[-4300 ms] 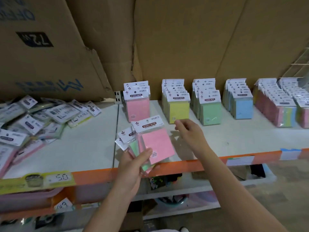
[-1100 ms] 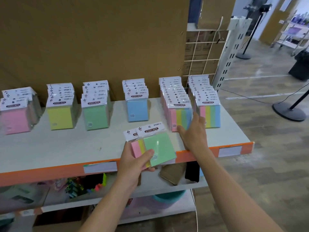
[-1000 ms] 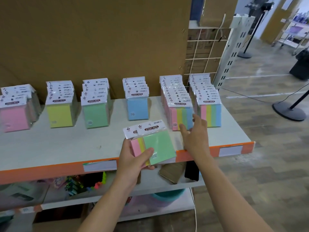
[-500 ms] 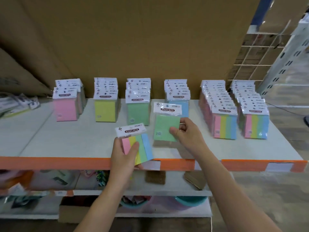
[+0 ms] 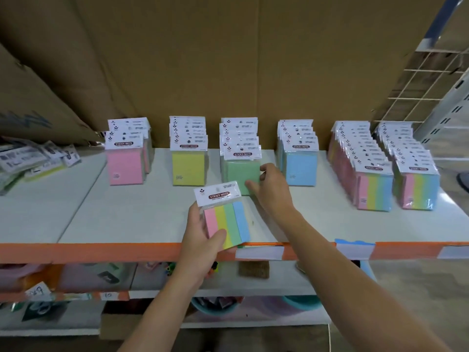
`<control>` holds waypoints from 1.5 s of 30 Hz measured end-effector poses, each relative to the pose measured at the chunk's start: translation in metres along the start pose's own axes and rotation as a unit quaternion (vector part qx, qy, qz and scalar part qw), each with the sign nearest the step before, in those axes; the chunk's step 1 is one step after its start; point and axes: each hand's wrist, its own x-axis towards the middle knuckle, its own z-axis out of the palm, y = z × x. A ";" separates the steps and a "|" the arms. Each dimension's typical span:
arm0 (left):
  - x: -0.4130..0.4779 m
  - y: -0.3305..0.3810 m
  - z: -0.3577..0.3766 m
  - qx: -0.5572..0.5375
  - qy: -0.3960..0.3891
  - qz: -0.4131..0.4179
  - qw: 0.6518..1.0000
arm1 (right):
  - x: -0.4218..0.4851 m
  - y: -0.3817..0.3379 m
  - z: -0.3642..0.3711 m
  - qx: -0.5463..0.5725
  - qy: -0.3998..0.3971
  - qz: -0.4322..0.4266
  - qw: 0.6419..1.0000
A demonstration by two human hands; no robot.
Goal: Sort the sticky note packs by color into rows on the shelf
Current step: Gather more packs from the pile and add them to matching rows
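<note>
Cardboard wall [image 5: 228,59] backs the whole unit; wire grid [image 5: 426,85] at far R. White shelf [image 5: 127,219] w/ orange front lip carries the stock. Lower shelf [image 5: 253,283] beneath holds blurred odds, can't tell what.

Six rows run front to back, packs upright. L to R: pink row [image 5: 125,168], yellow row [image 5: 188,168], green row [image 5: 239,138], blue row [image 5: 300,168], then inner striped row [image 5: 373,189] and outer striped row [image 5: 418,189]. The last two are the longest and come nearest the front edge. Loose pile [image 5: 30,161] of packs lies flat at far L, apart from pink row.

R hand [image 5: 271,189] reaches over the shelf to the front of green row. Its grip is clamped on green pack [image 5: 241,176]: fingers curled round the R edge, thumb at the lower front corner. Pack stands upright on the shelf, right against the row behind it.

L hand [image 5: 200,245] is at the shelf's front edge, grip clamped on striped pack [image 5: 228,222]: thumb across the lower front, fingers behind. Pack is held off the shelf, tilted a little, header card on top. Its stripes run pink, yellow, green, blue. It sits in front of the gap btwn yellow and green rows.
</note>
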 end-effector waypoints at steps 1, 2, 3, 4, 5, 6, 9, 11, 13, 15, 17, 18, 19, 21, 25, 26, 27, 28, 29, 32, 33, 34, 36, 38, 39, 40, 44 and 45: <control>0.001 0.000 0.003 0.004 -0.010 0.002 1.000 | -0.004 0.001 -0.003 0.003 0.001 0.007 1.000; 0.001 0.001 0.007 0.003 -0.019 0.003 1.000 | -0.010 0.002 -0.009 0.012 0.003 0.011 1.000; 0.002 0.001 0.011 -0.001 -0.027 0.003 1.000 | -0.017 0.005 -0.017 0.022 0.004 0.005 1.000; 0.002 0.002 0.017 -0.008 -0.036 0.003 0.999 | -0.025 0.009 -0.027 0.041 -0.005 -0.005 0.999; 0.003 0.003 0.024 -0.015 -0.044 0.006 0.999 | -0.034 0.015 -0.038 0.066 -0.021 -0.011 0.998; 0.002 0.004 0.032 -0.021 -0.052 0.009 0.998 | -0.043 0.021 -0.051 0.091 -0.042 -0.011 0.995; 0.001 0.009 0.064 -0.022 -0.075 0.022 0.997 | -0.068 0.042 -0.088 0.125 -0.117 -0.028 0.985; -0.002 0.011 0.091 -0.014 -0.095 0.030 0.995 | -0.078 0.058 -0.109 0.103 -0.153 -0.048 0.982; -0.006 0.012 0.121 0.000 -0.110 0.036 0.993 | -0.082 0.078 -0.129 0.095 -0.140 -0.043 0.985; -0.009 0.011 0.151 0.011 -0.107 0.038 0.993 | -0.081 0.102 -0.151 0.106 -0.095 -0.022 0.990; -0.012 0.010 0.178 0.041 -0.091 0.046 0.994 | -0.077 0.130 -0.172 0.105 -0.032 0.013 0.994; -0.013 0.009 0.190 0.064 -0.081 0.052 0.993 | -0.074 0.144 -0.183 0.094 -0.001 0.026 0.995; -0.013 0.007 0.200 0.087 -0.070 0.059 0.992 | -0.070 0.158 -0.194 0.079 0.024 0.041 0.996; -0.013 0.001 0.216 0.120 -0.047 0.063 0.990 | -0.058 0.179 -0.212 0.052 0.047 0.070 0.995; -0.015 -0.007 0.237 0.173 -0.040 0.064 0.982 | -0.032 0.198 -0.225 -0.004 0.049 0.070 0.996; -0.015 -0.007 0.240 0.182 -0.037 0.066 0.980 | -0.029 0.198 -0.225 -0.006 0.044 0.062 0.997; -0.016 -0.007 0.242 0.187 -0.030 0.065 0.980 | -0.027 0.198 -0.224 0.000 0.033 0.056 0.998; -0.016 -0.007 0.243 0.189 -0.020 0.062 0.980 | -0.026 0.199 -0.222 0.004 0.018 0.057 0.998; -0.016 -0.008 0.244 0.189 -0.010 0.058 0.980 | -0.026 0.200 -0.219 0.000 0.006 0.060 0.998; -0.019 -0.005 0.246 0.193 0.012 0.044 0.980 | -0.025 0.198 -0.212 -0.031 0.009 0.053 0.998; -0.019 -0.004 0.248 0.195 0.015 0.040 0.980 | -0.024 0.195 -0.209 -0.034 0.013 0.043 0.998; -0.020 -0.002 0.249 0.196 0.018 0.036 0.980 | -0.023 0.193 -0.207 -0.037 0.013 0.035 0.999; -0.022 0.000 0.250 0.185 0.025 0.031 0.982 | -0.024 0.190 -0.205 -0.042 0.009 0.030 0.999; -0.026 0.004 0.249 0.155 0.036 0.026 0.987 | -0.029 0.191 -0.207 -0.030 0.016 0.030 0.999; -0.029 0.005 0.248 0.137 0.041 0.024 0.989 | -0.034 0.193 -0.209 -0.013 0.031 0.029 0.999; -0.032 0.006 0.246 0.119 0.046 0.022 0.992 | -0.040 0.195 -0.212 0.009 0.051 0.024 0.998; -0.051 0.006 0.233 0.057 0.062 0.003 0.996 | -0.063 0.196 -0.215 0.103 0.073 -0.004 0.992; -0.057 0.005 0.225 0.052 0.070 0.001 0.996 | -0.068 0.193 -0.213 0.136 0.049 -0.001 0.989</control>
